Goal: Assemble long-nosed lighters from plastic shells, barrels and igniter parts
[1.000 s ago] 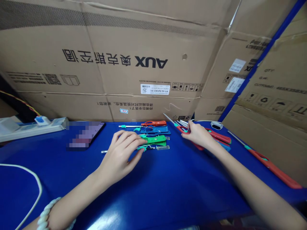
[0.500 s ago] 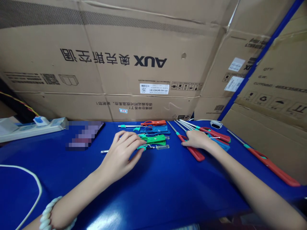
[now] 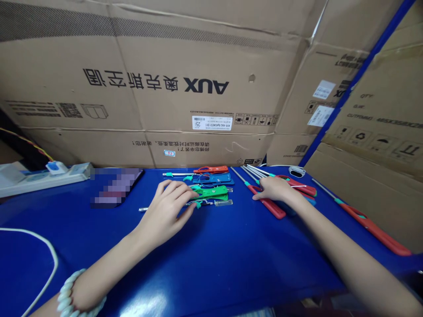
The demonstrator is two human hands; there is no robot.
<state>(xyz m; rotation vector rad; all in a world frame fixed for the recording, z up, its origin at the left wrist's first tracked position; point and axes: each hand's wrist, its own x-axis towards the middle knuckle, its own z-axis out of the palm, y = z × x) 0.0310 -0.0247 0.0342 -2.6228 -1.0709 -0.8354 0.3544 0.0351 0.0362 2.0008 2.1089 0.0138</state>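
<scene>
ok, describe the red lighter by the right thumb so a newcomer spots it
On the blue table, find the right hand, right of the picture's middle. By its thumb, a red lighter slants, metal nozzle away, handle end toward the camera. It sits left of both the red one beyond that hand and the lone red one at far right.

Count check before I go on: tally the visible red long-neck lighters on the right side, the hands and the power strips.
Near red lighter, rear red lighter, far-right red lighter: 3
Left hand, right hand: 2
Power strip: 1
Total: 6
The right hand may hide more.
</scene>
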